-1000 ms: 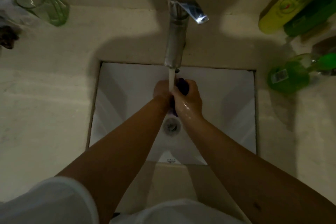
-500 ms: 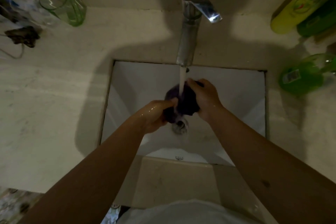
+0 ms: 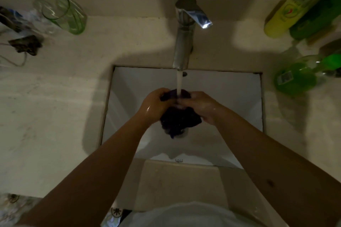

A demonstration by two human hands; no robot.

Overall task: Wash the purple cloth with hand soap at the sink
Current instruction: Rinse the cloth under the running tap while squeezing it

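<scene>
Cloth [image 3: 180, 119] bunched, edges hidden | left hand [image 3: 154, 106], right hand [image 3: 202, 107]: grip holding cloth; drain covered

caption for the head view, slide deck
Both hands, left hand and right hand, wring the purple cloth under the running faucet.

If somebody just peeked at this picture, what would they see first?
First, the two wet hands in the middle of the white sink: the left hand and right hand squeeze a dark purple cloth between them. Water pours straight down onto it from the shiny metal faucet at the back. Next come the bright green and yellow bottles on the counter to the right, and a green glass on the left.
</scene>
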